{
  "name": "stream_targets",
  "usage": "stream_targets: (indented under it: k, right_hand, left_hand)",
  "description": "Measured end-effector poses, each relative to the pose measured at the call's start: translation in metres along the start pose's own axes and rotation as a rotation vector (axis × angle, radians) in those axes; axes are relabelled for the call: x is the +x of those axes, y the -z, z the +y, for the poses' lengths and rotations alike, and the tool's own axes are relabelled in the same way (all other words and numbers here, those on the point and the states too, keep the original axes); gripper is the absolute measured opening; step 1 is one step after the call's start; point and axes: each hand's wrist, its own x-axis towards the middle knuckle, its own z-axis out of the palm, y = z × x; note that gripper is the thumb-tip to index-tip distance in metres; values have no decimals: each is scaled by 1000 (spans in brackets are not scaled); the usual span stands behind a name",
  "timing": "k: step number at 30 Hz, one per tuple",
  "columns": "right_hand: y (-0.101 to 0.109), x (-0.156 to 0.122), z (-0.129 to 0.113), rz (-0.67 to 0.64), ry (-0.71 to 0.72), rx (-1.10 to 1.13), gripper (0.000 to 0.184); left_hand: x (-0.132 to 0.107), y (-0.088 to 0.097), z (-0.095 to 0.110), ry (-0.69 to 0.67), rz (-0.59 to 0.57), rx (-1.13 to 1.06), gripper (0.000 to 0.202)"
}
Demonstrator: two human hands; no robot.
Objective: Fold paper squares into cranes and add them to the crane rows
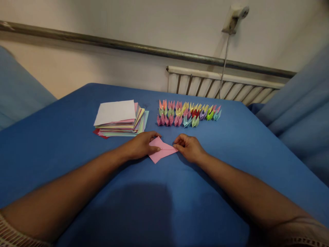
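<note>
A pink sheet of paper point(161, 151), partly folded with a crease along its middle, lies flat on the blue table point(77, 151). My left hand point(142, 145) rests on its left part, fingers pressing down along the crease. My right hand point(189, 147) pinches the paper's right tip between closed fingers. Both forearms reach in from the bottom corners.
A stack of coloured paper squares point(119, 118) with a white sheet on top lies behind my left hand. Several small folded paper figures point(187, 113) stand in rows behind my right hand. A wall rail and a radiator-like grille point(221, 84) are beyond the table.
</note>
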Motion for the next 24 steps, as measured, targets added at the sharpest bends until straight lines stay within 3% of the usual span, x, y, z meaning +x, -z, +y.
stream_targets:
  k: [5, 9, 11, 15, 19, 24]
  right_hand:
    - [5, -4, -7, -24, 175, -289, 12]
    - [8, 1, -2, -48, 154, -214, 13]
    - [9, 3, 3, -56, 101, -99, 12]
    - [12, -6, 9, -52, 18, 35, 14]
    - [21, -28, 3, -38, 209, -98, 23]
    - [31, -42, -8, -158, 389, -248, 38]
  left_hand:
    - [-5, -8, -2, -311, 76, 319, 48]
    - [-12, -18, 8, -466, -102, 432, 36]
    - [-13, -22, 10, -468, -151, 440, 31]
    - [-10, -27, 4, -443, -132, 434, 27]
    - [-7, -29, 0, -371, -108, 401, 22]
    - [-4, -30, 2, -282, -94, 339, 17]
